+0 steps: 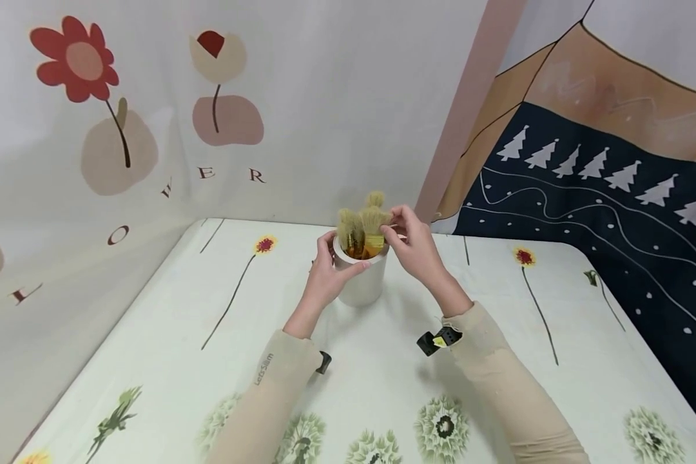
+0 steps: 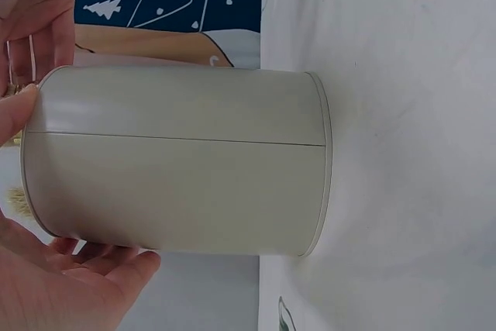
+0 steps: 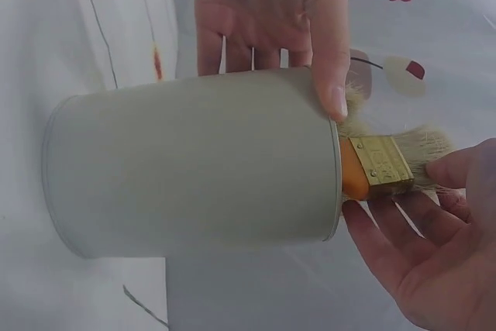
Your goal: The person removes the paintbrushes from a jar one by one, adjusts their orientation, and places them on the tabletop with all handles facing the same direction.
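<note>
A pale grey cylindrical container (image 1: 361,287) stands upright on the table, with paintbrushes in it, bristles up. My left hand (image 1: 328,274) grips the container near its rim, its thumb across the near side and its fingers round the left. At the rim's right side, my right hand (image 1: 415,248) pinches a flat paintbrush (image 3: 380,164) by its pale bristles. That brush has a gold metal band and an orange handle, whose lower part is hidden inside the container. Other paintbrush bristles (image 1: 350,223) rise beside and behind it. The container's plain side (image 2: 178,168) fills the left wrist view.
A white cloth with printed flowers covers the table (image 1: 168,296). Behind it hangs a pale curtain (image 1: 336,96) with flower prints and letters. On the right is a dark blue cloth (image 1: 557,187) with white trees. Both wrists wear black straps (image 1: 439,339).
</note>
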`<state>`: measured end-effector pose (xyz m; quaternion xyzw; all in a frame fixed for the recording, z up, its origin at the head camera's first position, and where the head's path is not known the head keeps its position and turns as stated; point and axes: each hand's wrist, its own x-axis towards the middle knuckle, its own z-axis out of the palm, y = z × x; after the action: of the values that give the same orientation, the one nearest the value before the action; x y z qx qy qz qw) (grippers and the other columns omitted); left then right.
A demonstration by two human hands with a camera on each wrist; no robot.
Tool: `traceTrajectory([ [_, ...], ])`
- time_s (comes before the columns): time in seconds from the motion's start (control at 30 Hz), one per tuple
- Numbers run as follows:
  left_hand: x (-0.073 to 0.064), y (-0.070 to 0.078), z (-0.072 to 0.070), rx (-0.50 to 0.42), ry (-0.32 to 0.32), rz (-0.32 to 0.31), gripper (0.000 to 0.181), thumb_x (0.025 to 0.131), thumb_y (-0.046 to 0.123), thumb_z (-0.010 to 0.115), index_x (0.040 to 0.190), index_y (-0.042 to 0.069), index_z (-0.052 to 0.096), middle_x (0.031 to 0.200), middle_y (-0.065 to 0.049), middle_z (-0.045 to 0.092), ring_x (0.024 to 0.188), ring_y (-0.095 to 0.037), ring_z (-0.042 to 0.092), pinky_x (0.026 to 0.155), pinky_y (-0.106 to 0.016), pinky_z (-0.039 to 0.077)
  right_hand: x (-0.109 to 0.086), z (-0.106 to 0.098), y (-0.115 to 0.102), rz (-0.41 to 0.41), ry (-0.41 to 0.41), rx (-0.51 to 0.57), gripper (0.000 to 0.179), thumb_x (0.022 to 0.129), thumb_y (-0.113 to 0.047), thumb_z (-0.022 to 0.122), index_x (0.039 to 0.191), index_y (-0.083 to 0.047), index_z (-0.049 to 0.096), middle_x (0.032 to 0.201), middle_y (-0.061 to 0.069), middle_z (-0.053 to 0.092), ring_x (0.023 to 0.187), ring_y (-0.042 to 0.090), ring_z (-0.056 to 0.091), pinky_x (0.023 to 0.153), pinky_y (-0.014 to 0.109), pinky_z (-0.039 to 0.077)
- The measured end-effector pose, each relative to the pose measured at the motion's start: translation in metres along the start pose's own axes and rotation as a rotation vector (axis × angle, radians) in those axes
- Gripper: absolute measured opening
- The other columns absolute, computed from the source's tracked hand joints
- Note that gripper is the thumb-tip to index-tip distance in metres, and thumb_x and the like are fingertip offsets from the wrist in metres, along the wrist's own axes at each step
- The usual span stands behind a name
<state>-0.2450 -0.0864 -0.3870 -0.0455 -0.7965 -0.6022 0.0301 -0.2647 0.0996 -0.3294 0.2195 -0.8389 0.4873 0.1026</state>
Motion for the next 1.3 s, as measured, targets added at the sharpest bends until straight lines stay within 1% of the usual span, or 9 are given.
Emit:
traceTrajectory([
  [0.3, -0.001, 0.001, 0.001, -0.005, 0.012, 0.007, 0.091, 0.086, 0.029, 0.078, 0.153, 0.012, 0.019, 0.160, -0.014, 0.029, 0.150, -0.029, 0.029, 0.124, -0.049, 0.026, -0.001, 0.002, 0.006, 0.012, -0.047, 0.097, 0.024, 0.104, -0.006, 0.046, 0.123, 0.002, 0.034, 0.116, 0.026, 0.062, 0.112, 0.037, 0.063, 0.092, 0.048, 0.056],
  [0.4, -0.001, 0.000, 0.002, -0.012, 0.009, 0.008, 0.091, 0.086, 0.030, 0.078, 0.153, 0.012, 0.020, 0.161, -0.013, 0.029, 0.151, -0.029, 0.027, 0.124, -0.049, 0.025, -0.001, 0.005, 0.008, -0.007, -0.061, 0.094, 0.033, 0.101, -0.003, 0.050, 0.128, 0.001, 0.032, 0.117, 0.025, 0.063, 0.112, 0.036, 0.062, 0.089, 0.044, 0.054],
  [0.53, 0.000, -0.002, 0.002, -0.012, 0.004, 0.011, 0.090, 0.086, 0.031, 0.078, 0.153, 0.013, 0.020, 0.161, -0.012, 0.028, 0.152, -0.030, 0.026, 0.125, -0.050, 0.024, 0.000, 0.007, 0.009, -0.047, -0.094, 0.096, 0.051, 0.098, 0.000, 0.055, 0.142, -0.004, 0.029, 0.106, 0.025, 0.063, 0.102, 0.033, 0.062, 0.080, 0.035, 0.054],
  [0.63, 0.000, -0.004, 0.002, -0.015, 0.001, 0.016, 0.090, 0.086, 0.031, 0.078, 0.153, 0.014, 0.020, 0.161, -0.013, 0.028, 0.152, -0.030, 0.026, 0.124, -0.050, 0.024, -0.001, 0.008, 0.009, -0.071, -0.116, 0.089, 0.057, 0.097, 0.000, 0.056, 0.147, -0.009, 0.030, 0.105, 0.024, 0.065, 0.098, 0.032, 0.063, 0.076, 0.029, 0.053],
  [0.83, -0.001, -0.002, 0.001, -0.016, -0.003, 0.027, 0.089, 0.086, 0.030, 0.077, 0.152, 0.013, 0.020, 0.160, -0.014, 0.029, 0.151, -0.031, 0.026, 0.124, -0.051, 0.024, 0.000, 0.007, 0.007, -0.095, -0.155, 0.137, 0.056, 0.095, 0.004, 0.054, 0.148, -0.011, 0.039, 0.137, 0.016, 0.054, 0.104, 0.029, 0.057, 0.075, 0.027, 0.053],
  [0.93, -0.001, -0.003, 0.001, -0.010, -0.002, 0.029, 0.089, 0.086, 0.030, 0.077, 0.153, 0.013, 0.020, 0.160, -0.014, 0.029, 0.151, -0.031, 0.027, 0.124, -0.052, 0.024, 0.001, 0.005, 0.005, -0.091, -0.173, 0.167, 0.056, 0.095, 0.006, 0.053, 0.147, -0.011, 0.042, 0.140, 0.016, 0.052, 0.107, 0.030, 0.057, 0.076, 0.026, 0.053],
  [1.07, -0.001, -0.003, 0.001, -0.003, 0.005, 0.018, 0.090, 0.086, 0.031, 0.077, 0.153, 0.013, 0.020, 0.161, -0.013, 0.028, 0.151, -0.031, 0.027, 0.124, -0.051, 0.024, 0.002, 0.002, 0.002, -0.069, -0.170, 0.161, 0.058, 0.096, 0.004, 0.056, 0.149, -0.012, 0.041, 0.127, 0.021, 0.060, 0.107, 0.033, 0.063, 0.083, 0.031, 0.055],
  [1.2, 0.000, -0.002, 0.001, -0.004, 0.003, 0.009, 0.090, 0.086, 0.031, 0.077, 0.153, 0.013, 0.020, 0.161, -0.013, 0.028, 0.151, -0.031, 0.027, 0.124, -0.051, 0.024, 0.003, -0.003, -0.001, -0.064, -0.124, 0.156, 0.060, 0.095, 0.004, 0.060, 0.149, -0.011, 0.038, 0.114, 0.024, 0.069, 0.105, 0.033, 0.065, 0.091, 0.040, 0.057],
  [1.3, 0.000, -0.002, 0.001, -0.006, 0.002, 0.004, 0.089, 0.086, 0.031, 0.077, 0.153, 0.013, 0.020, 0.161, -0.013, 0.029, 0.150, -0.031, 0.028, 0.124, -0.051, 0.025, 0.004, -0.007, -0.004, -0.059, -0.080, 0.158, 0.057, 0.094, 0.002, 0.063, 0.145, -0.007, 0.039, 0.115, 0.023, 0.070, 0.107, 0.031, 0.065, 0.092, 0.044, 0.058],
])
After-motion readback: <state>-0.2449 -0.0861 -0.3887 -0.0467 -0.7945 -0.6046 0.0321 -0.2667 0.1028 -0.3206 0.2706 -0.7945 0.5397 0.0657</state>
